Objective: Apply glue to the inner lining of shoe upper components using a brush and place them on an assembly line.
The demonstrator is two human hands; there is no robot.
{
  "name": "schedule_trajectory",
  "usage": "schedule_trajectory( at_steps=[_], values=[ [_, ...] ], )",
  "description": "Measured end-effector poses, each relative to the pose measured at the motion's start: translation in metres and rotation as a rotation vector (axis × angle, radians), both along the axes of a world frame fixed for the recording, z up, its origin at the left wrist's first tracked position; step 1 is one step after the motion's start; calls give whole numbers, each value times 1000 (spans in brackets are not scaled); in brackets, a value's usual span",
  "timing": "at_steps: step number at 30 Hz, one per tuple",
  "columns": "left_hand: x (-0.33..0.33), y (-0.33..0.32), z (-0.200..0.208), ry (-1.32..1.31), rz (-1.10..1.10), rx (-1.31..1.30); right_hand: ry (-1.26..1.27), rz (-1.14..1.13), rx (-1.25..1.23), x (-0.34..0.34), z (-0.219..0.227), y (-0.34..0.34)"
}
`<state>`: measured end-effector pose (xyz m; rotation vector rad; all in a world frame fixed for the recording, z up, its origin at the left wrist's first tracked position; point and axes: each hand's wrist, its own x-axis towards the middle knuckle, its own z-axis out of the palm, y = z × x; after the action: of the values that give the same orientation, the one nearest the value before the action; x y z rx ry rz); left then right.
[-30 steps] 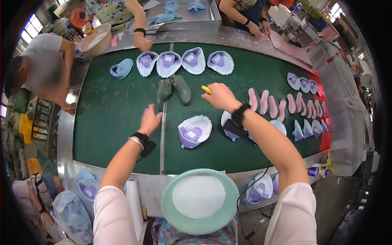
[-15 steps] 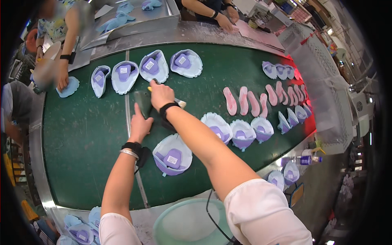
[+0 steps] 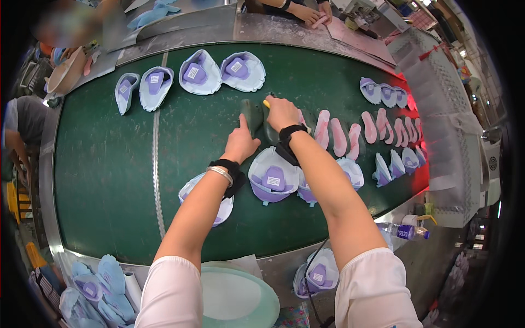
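My left hand [image 3: 242, 143] grips a dark green piece shaped like a shoe last [image 3: 252, 116], its index finger stretched along the side. Beside it, my right hand [image 3: 283, 113] is closed around a brush, whose yellow handle end [image 3: 266, 103] pokes out by the thumb; its bristles are mostly hidden. A second dark green piece [image 3: 270, 133] shows under the right hand. Just below both hands lies a light blue and purple shoe upper [image 3: 274, 176] with a white label. Another upper [image 3: 222, 210] is partly covered by my left forearm.
More uppers [image 3: 199, 74] line the far side of the green belt [image 3: 109, 180]. Pink insoles [image 3: 338, 136] and folded uppers [image 3: 396, 164] lie to the right. A pale green tub [image 3: 268, 306] and a bottle [image 3: 404, 232] stand near me. Another person's hands [image 3: 311, 15] work across the belt.
Both my hands have moved right with the dark green piece and the brush, towards the pink insoles. At far left, another person's hand and the blue piece under it have left the belt.
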<state>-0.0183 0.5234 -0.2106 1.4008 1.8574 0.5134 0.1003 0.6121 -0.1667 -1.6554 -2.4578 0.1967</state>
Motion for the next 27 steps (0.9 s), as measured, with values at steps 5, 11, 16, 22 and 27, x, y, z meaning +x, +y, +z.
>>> schedule_trajectory(
  at_steps=[5, 11, 16, 22, 27],
  values=[
    [-11, -4, 6, -141, -35, -117, 7, 23, -41, 9, 5, -2],
    [-129, -79, 54, -389, 207, -99, 79, 87, -225, 31, 59, -3],
    [-285, -228, 78, -308, 656, -141, 92, 125, -427, 1, 102, -32],
    [-396, -375, 100, -28, 931, -253, -3, 360, -403, -78, 103, -89],
    [-275, -306, 78, -310, 460, -303, -206, 459, -472, -67, 68, -188]
  ],
)
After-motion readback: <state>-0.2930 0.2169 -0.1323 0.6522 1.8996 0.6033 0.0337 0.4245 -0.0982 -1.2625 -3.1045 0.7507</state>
